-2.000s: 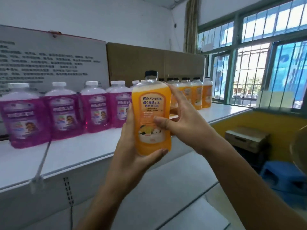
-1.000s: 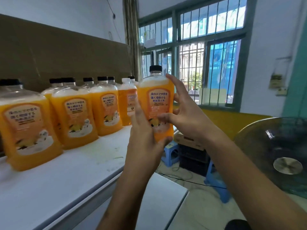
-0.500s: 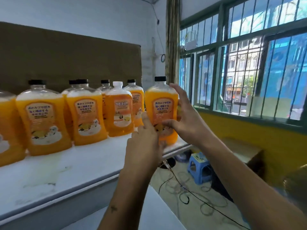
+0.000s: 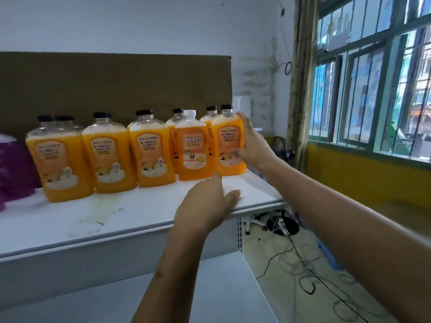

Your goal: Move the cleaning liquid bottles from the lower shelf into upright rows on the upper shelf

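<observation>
The end bottle [image 4: 229,145] stood upright at the right end of the upper shelf [image 4: 256,194], its base on the white board; the right hand [image 4: 253,148] was wrapped round its far side, fingers curled behind it and the thumb laid across the lower edge of the label. The left hand [image 4: 207,203] held nothing; it hung just over the shelf in front of that bottle, fingers loosely stretched and apart from the plastic, the thumb out near the shelf's front lip.

Just left of the end bottle, touching or very nearly so, stood a slimmer orange bottle with a white cap [image 4: 191,145]; further left along the shelf ran more orange bottles [image 4: 151,150], all upright, black-capped, some doubled up with others behind. They were clear plastic, flat-fronted and round-shouldered, filled with opaque orange liquid up to a pale foamy line; each wore a glossy orange and white label. At the shelf's far left a purple bottle [image 4: 11,176] showed only in part.

The shelf looked like smooth painted metal, white, smeared with a yellowish stain [image 4: 100,210] in front of the bottles; a brown cardboard sheet [image 4: 116,82] stood behind the row. Below the upper shelf the lower shelf [image 4: 210,287] lay pale and flat. Off the shelf's right end, cables [image 4: 303,264] trailed over the floor under a barred green window [image 4: 373,89].
</observation>
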A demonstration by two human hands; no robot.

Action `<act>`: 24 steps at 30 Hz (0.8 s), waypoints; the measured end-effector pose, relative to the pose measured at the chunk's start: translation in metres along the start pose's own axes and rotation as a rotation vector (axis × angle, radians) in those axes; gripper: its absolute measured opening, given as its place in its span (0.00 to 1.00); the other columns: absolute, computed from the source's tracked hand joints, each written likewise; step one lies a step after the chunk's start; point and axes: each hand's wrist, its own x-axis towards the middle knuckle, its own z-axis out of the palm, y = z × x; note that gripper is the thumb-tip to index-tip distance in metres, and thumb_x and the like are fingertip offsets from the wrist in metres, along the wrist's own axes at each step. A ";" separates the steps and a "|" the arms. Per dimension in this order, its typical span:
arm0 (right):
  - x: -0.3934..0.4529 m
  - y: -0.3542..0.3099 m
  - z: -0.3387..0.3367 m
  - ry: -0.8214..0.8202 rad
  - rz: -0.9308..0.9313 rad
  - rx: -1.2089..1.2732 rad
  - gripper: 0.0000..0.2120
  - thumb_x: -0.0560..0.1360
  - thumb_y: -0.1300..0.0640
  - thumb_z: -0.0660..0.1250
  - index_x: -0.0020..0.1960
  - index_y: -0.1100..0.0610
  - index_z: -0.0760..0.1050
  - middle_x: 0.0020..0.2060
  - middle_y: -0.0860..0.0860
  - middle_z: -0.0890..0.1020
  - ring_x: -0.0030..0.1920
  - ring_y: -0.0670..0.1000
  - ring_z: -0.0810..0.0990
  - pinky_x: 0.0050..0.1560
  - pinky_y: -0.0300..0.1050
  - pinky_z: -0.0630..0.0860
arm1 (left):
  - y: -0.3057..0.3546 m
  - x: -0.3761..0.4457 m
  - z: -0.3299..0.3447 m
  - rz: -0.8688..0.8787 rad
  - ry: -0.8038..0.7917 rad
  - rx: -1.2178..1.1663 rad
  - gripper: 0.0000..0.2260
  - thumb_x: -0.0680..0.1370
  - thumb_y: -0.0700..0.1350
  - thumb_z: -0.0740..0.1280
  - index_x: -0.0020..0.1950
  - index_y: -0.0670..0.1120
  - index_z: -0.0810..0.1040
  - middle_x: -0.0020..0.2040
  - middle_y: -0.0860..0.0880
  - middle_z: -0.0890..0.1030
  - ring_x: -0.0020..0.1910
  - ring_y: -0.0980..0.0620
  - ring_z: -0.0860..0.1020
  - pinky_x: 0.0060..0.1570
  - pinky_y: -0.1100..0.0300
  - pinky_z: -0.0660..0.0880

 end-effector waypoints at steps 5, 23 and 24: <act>0.010 -0.002 0.005 -0.027 0.023 -0.023 0.48 0.73 0.64 0.73 0.79 0.45 0.45 0.71 0.58 0.66 0.67 0.59 0.73 0.67 0.60 0.73 | 0.002 0.001 0.000 -0.009 0.000 0.016 0.24 0.80 0.59 0.61 0.72 0.48 0.69 0.71 0.47 0.74 0.67 0.47 0.73 0.63 0.51 0.71; 0.009 0.006 0.017 -0.086 0.288 0.132 0.50 0.74 0.53 0.74 0.81 0.53 0.41 0.67 0.54 0.75 0.67 0.56 0.76 0.63 0.57 0.75 | 0.003 0.008 0.001 -0.015 0.016 -0.027 0.19 0.80 0.54 0.61 0.67 0.46 0.74 0.66 0.46 0.77 0.62 0.47 0.75 0.60 0.50 0.74; 0.008 0.002 0.017 -0.110 0.287 0.117 0.48 0.74 0.52 0.74 0.81 0.54 0.44 0.67 0.53 0.75 0.67 0.56 0.76 0.62 0.55 0.75 | 0.003 0.006 -0.002 -0.009 0.009 -0.057 0.19 0.80 0.54 0.62 0.67 0.46 0.74 0.66 0.46 0.76 0.63 0.48 0.74 0.61 0.52 0.73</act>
